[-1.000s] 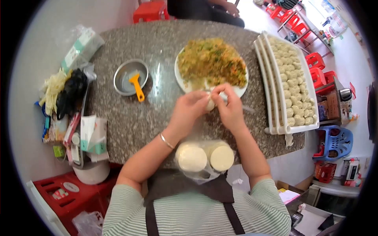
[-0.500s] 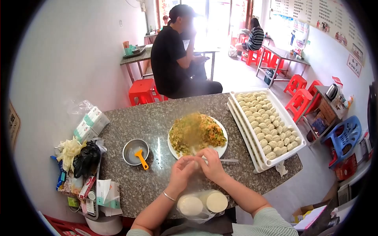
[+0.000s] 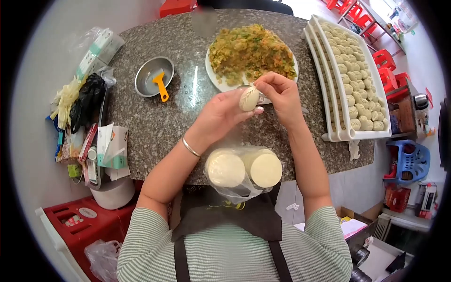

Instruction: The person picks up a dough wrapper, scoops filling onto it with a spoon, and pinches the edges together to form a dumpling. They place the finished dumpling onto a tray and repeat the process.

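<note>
A pale dumpling (image 3: 249, 98) with a pleated, leaf-like seam rests in the fingers of my left hand (image 3: 221, 113). My right hand (image 3: 281, 96) pinches its far tip between thumb and forefinger. Just beyond my hands, a white plate (image 3: 218, 83) bears a mound of chopped vegetable filling (image 3: 251, 51). Part of a metal utensil shows behind the dumpling, mostly covered by my hands. Nearer my body, two stacks of round dough wrappers (image 3: 226, 170) sit in a clear plastic bag.
Stacked white trays (image 3: 345, 136) of pleated dumplings stand at the right. To the left are a metal bowl (image 3: 141, 84) with an orange-handled scraper (image 3: 160, 86), a black plastic bag (image 3: 88, 101), tissue packs (image 3: 98, 51) and boxes. Red stools lie beyond the table.
My view has tilted down, so the seated people have mostly left the frame. My hands have parted slightly, and the pleated dumpling between them now shows clearly.
</note>
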The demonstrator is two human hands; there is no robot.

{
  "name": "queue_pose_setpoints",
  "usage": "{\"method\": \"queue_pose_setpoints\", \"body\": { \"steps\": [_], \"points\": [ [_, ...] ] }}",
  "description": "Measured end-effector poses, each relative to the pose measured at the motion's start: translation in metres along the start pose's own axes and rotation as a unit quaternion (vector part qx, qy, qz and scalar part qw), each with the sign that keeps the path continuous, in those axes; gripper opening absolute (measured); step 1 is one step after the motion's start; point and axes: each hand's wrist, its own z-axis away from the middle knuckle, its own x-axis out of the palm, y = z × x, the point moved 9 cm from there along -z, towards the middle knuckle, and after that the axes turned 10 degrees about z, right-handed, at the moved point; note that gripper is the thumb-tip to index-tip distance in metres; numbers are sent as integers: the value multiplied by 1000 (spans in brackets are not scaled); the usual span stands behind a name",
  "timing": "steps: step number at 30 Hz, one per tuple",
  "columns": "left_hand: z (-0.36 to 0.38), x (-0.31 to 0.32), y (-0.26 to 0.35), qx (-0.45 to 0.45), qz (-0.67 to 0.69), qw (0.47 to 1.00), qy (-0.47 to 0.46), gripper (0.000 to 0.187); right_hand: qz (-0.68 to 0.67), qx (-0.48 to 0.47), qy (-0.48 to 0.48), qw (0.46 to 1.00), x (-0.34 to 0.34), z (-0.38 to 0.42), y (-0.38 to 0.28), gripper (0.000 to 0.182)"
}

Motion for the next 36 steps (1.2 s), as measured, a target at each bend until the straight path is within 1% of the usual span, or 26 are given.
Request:
{"method": "queue_pose_setpoints", "body": {
  "steps": [2, 4, 6, 7, 8, 10, 12, 14, 16, 18, 19, 20, 22, 23, 24, 26, 27, 28, 29, 30, 31, 32, 33, 34, 35, 36],
  "points": [
    [1, 0, 2, 20, 7, 1000, 5, 38, 30, 42, 21, 998, -2, 2, 6, 14],
    [2, -3, 8, 57, 9, 998, 34, 37, 3, 34, 24, 999, 1, -1, 1, 17],
    [4, -3, 14, 94, -3, 994, 55, 36, 28, 54, 34, 998, -1, -2, 6, 20],
    [4, -3, 20, 122, -16, 990, 66, 35, 54, 75, 28, 995, 0, -2, 12, 29],
    [6, -3, 19, 127, -20, 990, 64, 35, 52, 69, 27, 996, 4, 1, 12, 29],
    [7, -6, 22, 141, -161, 971, 103, 35, 192, -11, 29, 981, 15, 5, -8, 32],
    [2, -9, 19, 146, -220, 962, 69, 38, 189, -22, 12, 982, 22, 6, -6, 36],
    [1, -25, 10, 121, -106, 982, 101, 41, 205, 13, 20, 978, 16, 9, -17, 37],
    [3, -7, 13, 124, -67, 985, 98, 43, 162, 19, 40, 986, 7, 10, -25, 39],
    [2, -10, 14, 116, -71, 988, 71, 44, 110, 13, 61, 992, -5, 12, -35, 38],
    [2, -12, 14, 112, -57, 990, 67, 45, 90, 28, 44, 995, -9, 12, -34, 39],
    [0, -12, 14, 113, -60, 990, 55, 45, 95, 20, 52, 994, -15, 12, -36, 39],
    [0, -14, 13, 101, -81, 990, 58, 43, 38, -6, 66, 997, -23, 14, -40, 41],
    [0, -15, 13, 95, -81, 990, 63, 41, 13, -3, 55, 998, -25, 15, -42, 44],
    [-2, -15, 14, 93, -81, 990, 63, 41, 14, -1, 57, 998, -32, 18, -49, 44],
    [2, -15, 12, 90, -94, 991, 39, 39, 63, 7, 35, 997, -43, 27, -66, 43],
    [3, -10, 13, 99, -97, 990, 32, 39, 90, -10, 32, 995, -53, 30, -71, 44],
    [4, -7, 13, 104, -88, 990, 27, 38, 107, -2, 25, 994, -65, 35, -75, 43],
    [3, -3, 15, 107, -93, 990, 22, 37, 85, -15, 38, 996, -81, 38, -73, 42],
    [3, -1, 14, 110, -97, 989, 10, 36, 118, -5, 57, 991, -102, 46, -77, 40],
    [3, -1, 13, 106, -99, 989, 11, 35, 155, 40, 39, 986, -123, 51, -86, 40],
    [0, 0, 14, 113, -102, 988, 11, 35, 203, -32, 79, 975, -151, 55, -96, 37],
    [0, -2, 14, 115, -105, 988, 12, 35, 212, 60, 115, 969, -182, 60, -90, 35],
    [0, -1, 12, 109, -100, 989, 6, 35, 213, 56, 163, 962, -220, 63, -78, 36],
    [0, -2, 11, 109, -100, 989, 6, 35, 232, 67, 229, 943, -254, 70, -83, 37],
    [1, -2, 12, 111, -101, 989, 8, 35, 279, 76, 255, 923, -292, 73, -77, 38]
  ]
}}
